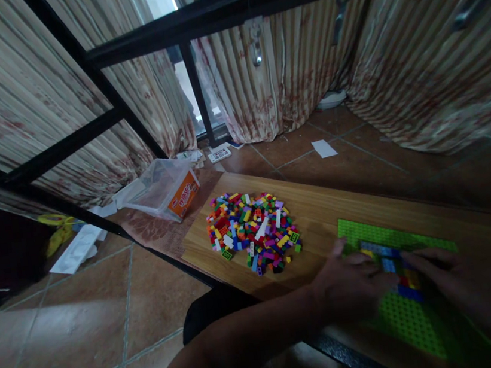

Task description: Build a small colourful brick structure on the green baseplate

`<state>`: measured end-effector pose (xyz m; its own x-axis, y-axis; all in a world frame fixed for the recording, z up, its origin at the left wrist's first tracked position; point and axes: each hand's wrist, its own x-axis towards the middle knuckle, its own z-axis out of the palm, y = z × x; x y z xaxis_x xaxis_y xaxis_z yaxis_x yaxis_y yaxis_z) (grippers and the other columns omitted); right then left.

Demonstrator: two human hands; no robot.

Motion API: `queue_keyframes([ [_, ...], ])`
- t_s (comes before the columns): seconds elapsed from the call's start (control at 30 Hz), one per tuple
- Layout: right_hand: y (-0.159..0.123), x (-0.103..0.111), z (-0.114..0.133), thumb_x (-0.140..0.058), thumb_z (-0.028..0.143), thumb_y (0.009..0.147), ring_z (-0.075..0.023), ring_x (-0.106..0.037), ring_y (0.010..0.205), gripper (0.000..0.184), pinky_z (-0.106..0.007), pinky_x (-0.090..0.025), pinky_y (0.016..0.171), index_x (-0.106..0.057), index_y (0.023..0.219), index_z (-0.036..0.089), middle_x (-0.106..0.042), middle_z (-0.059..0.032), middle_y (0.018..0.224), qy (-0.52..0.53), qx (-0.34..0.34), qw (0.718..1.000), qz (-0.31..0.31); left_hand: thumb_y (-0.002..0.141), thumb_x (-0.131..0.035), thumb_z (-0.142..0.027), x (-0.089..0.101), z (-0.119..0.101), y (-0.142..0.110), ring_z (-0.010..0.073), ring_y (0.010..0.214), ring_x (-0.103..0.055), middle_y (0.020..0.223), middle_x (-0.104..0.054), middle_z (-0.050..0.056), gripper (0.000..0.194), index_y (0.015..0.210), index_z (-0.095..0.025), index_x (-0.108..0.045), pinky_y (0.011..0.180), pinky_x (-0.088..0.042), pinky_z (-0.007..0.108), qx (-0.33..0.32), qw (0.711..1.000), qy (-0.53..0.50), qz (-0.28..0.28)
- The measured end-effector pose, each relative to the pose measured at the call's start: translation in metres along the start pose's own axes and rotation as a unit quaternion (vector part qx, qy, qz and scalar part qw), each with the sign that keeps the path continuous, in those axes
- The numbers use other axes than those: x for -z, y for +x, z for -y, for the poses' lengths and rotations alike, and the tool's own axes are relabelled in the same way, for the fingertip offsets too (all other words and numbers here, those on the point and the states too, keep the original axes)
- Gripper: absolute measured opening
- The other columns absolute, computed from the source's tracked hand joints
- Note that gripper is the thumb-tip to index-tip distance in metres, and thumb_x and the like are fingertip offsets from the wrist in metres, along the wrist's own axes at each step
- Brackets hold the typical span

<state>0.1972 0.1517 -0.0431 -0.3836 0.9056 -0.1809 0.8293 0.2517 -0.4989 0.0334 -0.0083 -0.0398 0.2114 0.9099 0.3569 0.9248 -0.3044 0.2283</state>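
A green studded baseplate [408, 322] lies on the right part of the wooden board. On it stands a low build of toy bricks [409, 292] in blue, red, yellow and grey, partly covered by my fingers. My left hand [351, 284] reaches over the build from the left, its fingers apart and touching the bricks, slightly blurred. From the right, my right hand [452, 277] has its fingers closed together at the build's right side. Shadow and blur hide whatever its fingertips hold.
A pile of loose coloured bricks [251, 228] covers the left of the wooden board [315, 199]. Behind it sits a clear plastic box [160, 189] with an orange label. Black metal bars [188, 25] cross in front of curtains [255, 86]. White paper [324, 148] lies on the tiled floor.
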Motion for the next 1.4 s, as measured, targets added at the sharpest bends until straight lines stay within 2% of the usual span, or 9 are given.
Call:
queue_keyframes([
  [0.2,-0.003,0.003,0.008,-0.057,0.067,0.067,-0.0327,-0.068,0.076,0.050,-0.043,-0.048,0.069,-0.076,0.084,0.024,-0.074,-0.0086,0.081,0.023,-0.049,0.998,0.038,0.091,-0.049,-0.023,0.035,0.039,0.006,0.0241,0.099,-0.061,0.092,-0.072,0.005,0.022,0.105,-0.020,-0.066,0.106,-0.031,0.054,0.169,0.985,-0.023,-0.002],
  [0.4,-0.010,0.005,0.017,-0.057,0.061,0.070,-0.0287,-0.067,0.076,0.045,-0.038,-0.047,0.067,-0.075,0.081,0.021,-0.075,-0.0082,0.080,0.075,-0.010,0.997,0.025,0.086,-0.053,-0.013,0.062,0.082,0.003,0.0203,0.086,-0.063,0.082,-0.070,0.004,0.014,0.081,-0.018,-0.065,0.089,-0.044,0.035,0.271,0.961,-0.027,-0.053],
  [0.67,-0.012,0.007,0.015,-0.055,0.057,0.076,-0.0256,-0.068,0.077,0.043,-0.035,-0.045,0.067,-0.075,0.084,0.021,-0.075,-0.0053,0.080,0.083,0.015,0.996,0.020,0.093,-0.056,-0.026,0.067,0.090,0.003,0.0185,0.081,-0.061,0.081,-0.067,0.003,0.015,0.081,-0.018,-0.062,0.085,-0.043,0.031,0.296,0.951,-0.034,-0.087],
  [0.77,-0.012,0.007,0.016,-0.054,0.057,0.075,-0.0262,-0.068,0.078,0.042,-0.036,-0.046,0.069,-0.075,0.083,0.021,-0.076,-0.0054,0.081,0.089,0.015,0.996,0.023,0.093,-0.054,-0.028,0.077,0.096,0.002,0.0167,0.077,-0.060,0.074,-0.065,0.002,0.021,0.076,-0.018,-0.061,0.085,-0.041,0.029,0.322,0.940,-0.014,-0.108],
  [0.9,-0.010,0.006,0.012,-0.055,0.059,0.073,-0.0273,-0.068,0.077,0.043,-0.038,-0.049,0.069,-0.075,0.081,0.022,-0.076,-0.0054,0.080,0.100,0.017,0.994,0.033,0.094,-0.052,-0.031,0.097,0.113,-0.005,0.0122,0.065,-0.055,0.065,-0.062,0.000,0.030,0.070,-0.016,-0.061,0.068,-0.039,0.023,0.391,0.911,-0.003,-0.130],
  [1.03,-0.007,0.003,0.006,-0.056,0.062,0.070,-0.0301,-0.069,0.077,0.044,-0.041,-0.050,0.069,-0.075,0.081,0.024,-0.076,-0.0063,0.082,0.091,-0.001,0.995,0.035,0.095,-0.048,-0.038,0.119,0.131,-0.020,0.0117,0.061,-0.054,0.061,-0.061,0.001,0.041,0.065,-0.014,-0.064,0.059,-0.035,0.022,0.452,0.885,0.017,-0.108],
  [1.13,-0.004,0.002,0.000,-0.056,0.064,0.069,-0.0333,-0.069,0.080,0.044,-0.044,-0.051,0.070,-0.075,0.079,0.025,-0.077,-0.0071,0.083,0.089,-0.003,0.995,0.040,0.089,-0.054,-0.029,0.129,0.142,-0.033,0.0146,0.069,-0.062,0.074,-0.070,0.004,0.025,0.076,-0.014,-0.070,0.062,-0.040,0.022,0.486,0.869,0.017,-0.093],
  [1.27,0.000,0.002,-0.004,-0.056,0.066,0.070,-0.0353,-0.070,0.081,0.043,-0.047,-0.052,0.073,-0.076,0.077,0.028,-0.077,-0.0064,0.081,0.092,-0.013,0.994,0.053,0.083,-0.054,-0.015,0.130,0.145,-0.041,0.0182,0.084,-0.068,0.093,-0.075,0.007,0.021,0.093,-0.016,-0.073,0.074,-0.048,0.024,0.471,0.880,-0.005,-0.059],
  [1.4,-0.002,0.003,-0.002,-0.056,0.065,0.070,-0.0352,-0.071,0.077,0.041,-0.047,-0.053,0.071,-0.076,0.077,0.030,-0.077,-0.0065,0.079,0.068,-0.018,0.996,0.046,0.086,-0.056,-0.020,0.120,0.138,-0.035,0.0189,0.092,-0.069,0.101,-0.075,0.006,0.023,0.101,-0.018,-0.073,0.083,-0.050,0.025,0.437,0.899,-0.026,-0.021],
])
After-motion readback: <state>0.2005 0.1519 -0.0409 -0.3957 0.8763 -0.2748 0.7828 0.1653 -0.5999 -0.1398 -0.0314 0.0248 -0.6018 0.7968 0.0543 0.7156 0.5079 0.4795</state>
